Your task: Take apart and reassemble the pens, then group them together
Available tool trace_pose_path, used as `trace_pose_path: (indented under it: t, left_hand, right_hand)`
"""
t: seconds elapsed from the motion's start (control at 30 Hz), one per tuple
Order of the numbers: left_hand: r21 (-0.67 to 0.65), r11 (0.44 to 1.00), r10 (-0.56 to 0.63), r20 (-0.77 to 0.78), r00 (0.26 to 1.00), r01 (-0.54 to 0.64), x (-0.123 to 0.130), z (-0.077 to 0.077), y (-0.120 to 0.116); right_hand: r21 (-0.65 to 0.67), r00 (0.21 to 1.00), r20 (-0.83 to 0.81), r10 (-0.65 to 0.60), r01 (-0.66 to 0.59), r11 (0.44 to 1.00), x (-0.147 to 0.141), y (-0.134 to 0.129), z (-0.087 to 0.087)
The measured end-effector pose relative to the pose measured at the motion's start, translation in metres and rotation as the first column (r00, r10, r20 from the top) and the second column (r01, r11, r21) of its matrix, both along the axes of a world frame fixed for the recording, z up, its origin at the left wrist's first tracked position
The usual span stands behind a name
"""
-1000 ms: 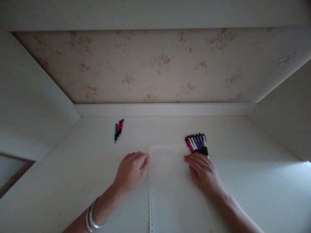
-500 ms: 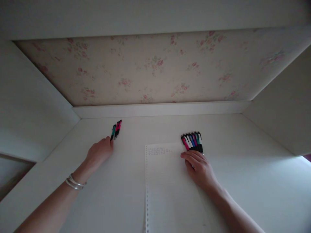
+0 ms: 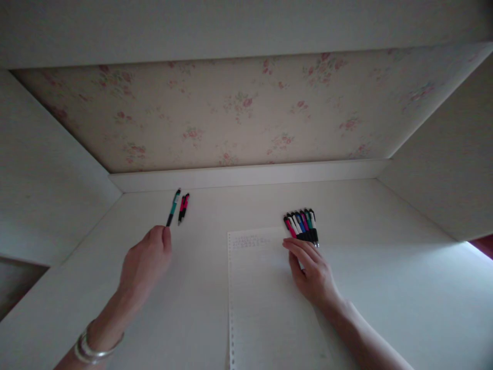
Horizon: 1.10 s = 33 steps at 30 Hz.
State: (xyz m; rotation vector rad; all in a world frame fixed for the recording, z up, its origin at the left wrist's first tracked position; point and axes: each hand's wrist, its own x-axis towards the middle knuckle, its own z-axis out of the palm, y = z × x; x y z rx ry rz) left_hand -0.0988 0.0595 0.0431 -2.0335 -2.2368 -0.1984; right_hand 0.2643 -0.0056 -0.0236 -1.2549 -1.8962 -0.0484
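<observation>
My left hand [image 3: 148,257] is closed on the lower end of a teal pen [image 3: 173,206], whose tip end is hidden in the fingers. Just right of it, two pink and black pens [image 3: 184,208] lie side by side on the desk. On the right, several pens [image 3: 302,223] in pink, white, blue, purple and green lie in a close row. My right hand [image 3: 310,267] rests just below that row, fingers bent and close together over the upper right of a lined paper sheet [image 3: 265,298]; whether it holds anything is hidden.
The sheet has rows of small handwriting at its top and punched holes along its left edge. White side panels [image 3: 50,169] and a floral back wall [image 3: 215,113] enclose the white desk [image 3: 185,308].
My left hand has drawn back toward me and turned, and the teal pen has lifted away from the two pink ones. My right hand has slipped slightly off the ends of the row of pens.
</observation>
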Motion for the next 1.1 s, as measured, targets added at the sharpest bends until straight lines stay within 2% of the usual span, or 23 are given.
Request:
trace_pose_path:
  t: [0.03, 0.1, 0.2, 0.3, 0.33, 0.47, 0.53, 0.57, 0.63, 0.67, 0.7, 0.77, 0.83, 0.87, 0.93, 1.0, 1.1]
  left_hand:
    - [-0.009, 0.997, -0.082, -0.079, 0.993, 0.081, 0.013, 0.0, -0.011]
    - [-0.013, 0.964, -0.265, -0.091, 0.96, 0.265, 0.043, -0.003, -0.032]
    - [0.025, 0.842, -0.54, 0.001, 0.842, 0.539, 0.083, -0.01, -0.057]
    - [0.125, 0.718, -0.694, 0.045, 0.719, 0.685, 0.106, -0.014, -0.069]
    - [0.165, 0.702, -0.708, 0.057, 0.704, 0.692, 0.109, -0.014, -0.07]
    - [0.265, 0.706, -0.702, 0.138, 0.699, 0.657, 0.109, -0.012, -0.068]
    - [0.292, 0.678, -0.734, 0.213, 0.645, 0.675, 0.107, -0.012, -0.066]
    - [0.304, 0.661, -0.75, 0.256, 0.609, 0.686, 0.106, -0.013, -0.065]
    - [0.327, 0.643, -0.764, 0.326, 0.556, 0.692, 0.105, -0.018, -0.061]
    - [0.343, 0.654, -0.756, 0.334, 0.563, 0.675, 0.105, -0.022, -0.059]
    - [0.353, 0.666, -0.746, 0.321, 0.584, 0.657, 0.104, -0.026, -0.057]
    - [0.353, 0.679, -0.734, 0.315, 0.601, 0.644, 0.105, -0.037, -0.052]
    - [0.333, 0.689, -0.725, 0.355, 0.591, 0.644, 0.105, -0.047, -0.049]
    - [0.322, 0.696, -0.715, 0.386, 0.582, 0.641, 0.105, -0.051, -0.047]
    - [0.315, 0.712, -0.694, 0.457, 0.557, 0.628, 0.103, -0.057, -0.045]
    - [0.289, 0.739, -0.651, 0.539, 0.535, 0.608, 0.102, -0.06, -0.044]
    - [0.216, 0.784, -0.56, 0.65, 0.513, 0.582, 0.1, -0.061, -0.044]
  right_hand:
    - [0.005, 0.999, 0.03, 0.014, -0.014, 1.0, -0.009, -0.002, 0.002]
    - [0.006, 0.991, 0.121, 0.058, -0.059, 0.998, -0.028, -0.006, 0.007]
    - [-0.056, 0.938, 0.268, 0.22, -0.212, 0.976, -0.052, -0.007, 0.013]
    - [-0.072, 0.933, 0.255, 0.255, -0.245, 0.967, -0.062, -0.003, 0.019]
    - [-0.057, 0.941, 0.232, 0.247, -0.24, 0.969, -0.063, -0.001, 0.021]
    - [-0.047, 0.953, 0.184, 0.242, -0.237, 0.97, -0.065, 0.003, 0.025]
    - [-0.063, 0.95, 0.12, 0.288, -0.282, 0.957, -0.069, 0.004, 0.024]
    - [-0.068, 0.954, 0.042, 0.296, -0.293, 0.954, -0.071, 0.005, 0.023]
    - [-0.111, 0.948, -0.229, 0.223, -0.253, 0.961, -0.074, 0.008, 0.02]
    - [-0.155, 0.905, -0.4, 0.148, -0.226, 0.962, -0.075, 0.009, 0.019]
    - [-0.21, 0.821, -0.567, 0.063, -0.217, 0.953, -0.075, 0.011, 0.017]
    - [-0.308, 0.587, -0.805, -0.086, -0.289, 0.907, -0.073, 0.014, 0.015]
    - [-0.353, 0.401, -0.899, -0.177, -0.42, 0.836, -0.07, 0.015, 0.013]
    - [-0.368, 0.353, -0.912, -0.209, -0.48, 0.796, -0.069, 0.015, 0.012]
    - [-0.386, 0.316, -0.918, -0.24, -0.569, 0.726, -0.069, 0.014, 0.01]
    - [-0.391, 0.317, -0.918, -0.238, -0.615, 0.685, -0.07, 0.013, 0.009]
    - [-0.416, 0.369, -0.901, -0.227, -0.588, 0.694, -0.072, 0.013, 0.008]
